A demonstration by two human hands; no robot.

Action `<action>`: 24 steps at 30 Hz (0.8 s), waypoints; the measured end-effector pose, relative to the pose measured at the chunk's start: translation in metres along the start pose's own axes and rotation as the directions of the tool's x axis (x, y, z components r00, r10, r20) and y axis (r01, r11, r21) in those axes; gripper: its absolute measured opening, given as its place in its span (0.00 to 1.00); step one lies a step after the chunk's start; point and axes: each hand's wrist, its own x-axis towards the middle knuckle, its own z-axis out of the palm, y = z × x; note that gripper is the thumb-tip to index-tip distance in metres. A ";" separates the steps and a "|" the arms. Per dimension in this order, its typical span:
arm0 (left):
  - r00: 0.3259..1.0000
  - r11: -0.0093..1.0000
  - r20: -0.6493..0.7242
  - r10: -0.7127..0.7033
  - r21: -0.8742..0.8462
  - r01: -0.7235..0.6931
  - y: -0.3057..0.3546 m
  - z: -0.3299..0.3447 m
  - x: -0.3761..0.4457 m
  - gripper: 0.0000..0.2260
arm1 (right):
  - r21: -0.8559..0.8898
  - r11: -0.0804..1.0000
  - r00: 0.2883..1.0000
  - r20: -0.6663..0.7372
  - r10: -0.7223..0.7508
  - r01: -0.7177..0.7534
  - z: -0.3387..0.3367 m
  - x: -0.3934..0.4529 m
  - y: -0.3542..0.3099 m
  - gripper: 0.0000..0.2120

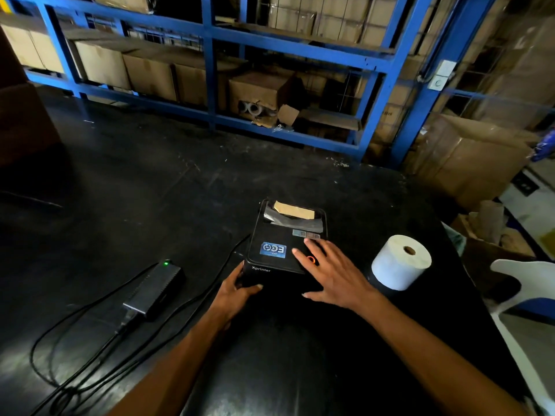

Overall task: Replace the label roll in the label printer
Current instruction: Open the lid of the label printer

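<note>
Label printer (282, 250): black box with a blue sticker on its closed lid, sitting on the black table (150, 181) slightly right of centre; a tan scrap lies in the slot at its 12 o'clock end.
Left hand (237, 288): fingers curled around the printer's near-left corner, at its 7 o'clock, gripping it.
Right hand (329, 270): fingers spread flat on the lid beside a glowing orange ring, thumb down the front edge; it grasps nothing.
Label roll (401, 261): white, standing on end at the printer's 3 o'clock, just beside the right hand, not touching it.
Power adapter (154, 288): at the printer's 9 o'clock, green light on, cables trailing toward 7 o'clock.
Shelving (210, 55): blue racks with cardboard boxes at 12 o'clock.
</note>
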 end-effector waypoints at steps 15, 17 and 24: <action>0.998 0.998 -0.037 0.057 0.034 -0.056 0.008 0.007 -0.009 0.31 | 0.000 0.997 0.985 -0.159 -0.070 0.071 -0.047 0.021 0.042 0.39; 0.997 0.996 -0.044 0.070 0.059 -0.067 0.007 0.007 -0.009 0.31 | 0.032 0.999 0.979 -0.203 -0.011 0.017 -0.058 0.027 0.054 0.37; 0.999 0.990 -0.006 0.047 0.131 -0.046 0.007 0.001 -0.005 0.33 | 0.167 0.970 0.949 -0.234 0.214 -0.177 -0.075 0.053 0.093 0.32</action>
